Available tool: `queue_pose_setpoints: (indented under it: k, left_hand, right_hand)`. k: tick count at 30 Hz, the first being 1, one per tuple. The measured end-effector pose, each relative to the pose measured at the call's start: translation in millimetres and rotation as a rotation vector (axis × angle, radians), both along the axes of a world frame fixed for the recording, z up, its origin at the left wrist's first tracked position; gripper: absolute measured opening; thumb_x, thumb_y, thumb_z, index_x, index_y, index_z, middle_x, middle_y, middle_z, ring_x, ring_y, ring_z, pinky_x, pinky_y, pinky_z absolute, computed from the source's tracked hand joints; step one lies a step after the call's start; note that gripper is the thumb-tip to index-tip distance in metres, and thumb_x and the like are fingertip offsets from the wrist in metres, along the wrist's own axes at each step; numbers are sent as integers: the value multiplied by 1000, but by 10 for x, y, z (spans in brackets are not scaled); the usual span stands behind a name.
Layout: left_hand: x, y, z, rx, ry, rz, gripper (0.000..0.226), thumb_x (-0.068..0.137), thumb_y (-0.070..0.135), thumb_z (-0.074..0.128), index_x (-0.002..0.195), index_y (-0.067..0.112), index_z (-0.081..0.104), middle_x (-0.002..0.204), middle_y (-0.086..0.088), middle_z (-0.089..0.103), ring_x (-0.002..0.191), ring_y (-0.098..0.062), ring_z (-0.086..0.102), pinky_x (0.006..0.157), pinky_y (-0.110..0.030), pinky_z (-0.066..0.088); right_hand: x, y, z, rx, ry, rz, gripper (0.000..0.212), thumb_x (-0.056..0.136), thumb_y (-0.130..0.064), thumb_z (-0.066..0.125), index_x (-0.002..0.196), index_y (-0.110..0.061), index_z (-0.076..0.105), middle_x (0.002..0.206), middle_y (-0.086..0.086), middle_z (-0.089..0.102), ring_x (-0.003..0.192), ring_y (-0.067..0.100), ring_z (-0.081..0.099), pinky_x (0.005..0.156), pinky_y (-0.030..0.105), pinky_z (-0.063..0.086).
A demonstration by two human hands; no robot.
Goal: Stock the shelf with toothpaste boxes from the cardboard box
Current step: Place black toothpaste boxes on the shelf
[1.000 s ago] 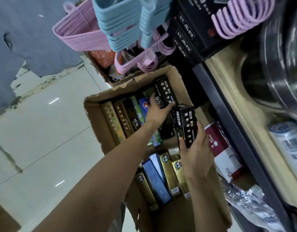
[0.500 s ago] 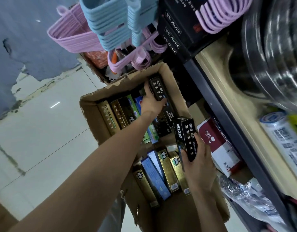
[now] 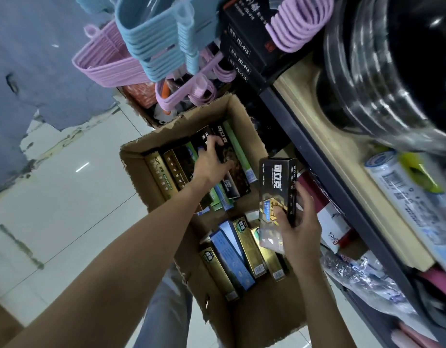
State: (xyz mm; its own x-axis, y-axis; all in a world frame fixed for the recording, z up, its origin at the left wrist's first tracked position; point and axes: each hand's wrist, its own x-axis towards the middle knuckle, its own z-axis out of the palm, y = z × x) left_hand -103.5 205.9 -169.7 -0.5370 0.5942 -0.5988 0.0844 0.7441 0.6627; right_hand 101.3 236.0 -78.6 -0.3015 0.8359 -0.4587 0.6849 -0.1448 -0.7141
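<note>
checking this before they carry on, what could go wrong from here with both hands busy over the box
1. The right hand grips black toothpaste boxes near their lower end only; the tall upper part could tip or slide loose.
2. The left hand is pulling a black box from a tightly packed row; neighbours may drag out.
3. The cardboard box has a torn rim and could give way if leaned on.
</note>
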Motion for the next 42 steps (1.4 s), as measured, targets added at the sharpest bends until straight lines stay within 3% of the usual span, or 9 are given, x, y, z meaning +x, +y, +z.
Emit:
queue_pose_setpoints:
  k: [6,12,16,20,24,28,34,39,42]
  left_hand:
    - [-39,-530,1142,228,-163,163,116,76,15,76,141,50,-14,121,-1,62,96,-17,68,89,-39,50]
    - [-147,-843,2617,309,-380,372,36,81,19,70,116,11,62,103,-5,72,88,-16,70,80,-29,55]
    - [-164,-913,3385,427,-451,407,28,90,21,59,114,7,64,107,-10,71,93,-19,69,71,-19,54]
    - [-281,-879,4081,473,-376,360,29,90,30,59,116,16,61,107,-1,69,79,-4,68,60,-15,51]
    - [-443,-776,4569,538,-332,295,27,92,33,57,115,21,60,103,4,69,92,-12,64,68,-22,50]
    - [-700,-502,4758,556,-286,190,20,93,29,57,111,25,63,97,7,71,94,-17,63,85,-35,50]
    - [-986,-119,4819,591,-209,-8,17,94,14,54,97,31,56,86,21,64,70,15,62,62,-3,45]
    - [-1194,70,4758,531,-176,-35,29,92,30,56,120,28,58,114,15,61,106,-2,56,97,-18,39]
    - [-1326,155,4685,536,-81,-104,38,92,31,55,130,28,52,116,11,59,103,-2,54,94,-18,36]
  right_hand:
    - [-92,139,805,-231,163,-57,45,85,-35,63,125,-27,47,115,-12,58,101,2,59,76,18,47]
    - [-328,67,1936,-286,300,-14,26,88,-26,63,111,-35,55,111,-9,64,100,4,62,69,10,48]
    - [-422,-2,2618,-248,381,18,37,82,-29,70,116,-31,58,107,-8,67,96,3,65,85,29,52]
    - [-538,36,3308,-190,476,123,38,85,-17,67,121,-24,55,101,-9,64,83,-10,62,71,8,49]
    - [-645,187,3764,-166,520,181,39,82,-19,70,116,-34,58,103,0,68,93,5,65,83,19,52]
    - [-739,367,4018,-108,566,163,46,85,-5,65,124,-26,54,106,3,65,82,-7,64,72,10,50]
    - [-876,748,3856,155,366,-40,44,80,-19,74,117,-27,53,111,-4,61,101,13,58,90,28,44]
    - [-1002,1393,3617,557,-127,141,46,82,-23,72,123,-18,53,117,6,64,106,24,60,89,35,47]
    - [-1159,1881,3503,705,-328,270,45,85,-19,67,128,-15,52,124,13,61,110,33,57,92,42,46]
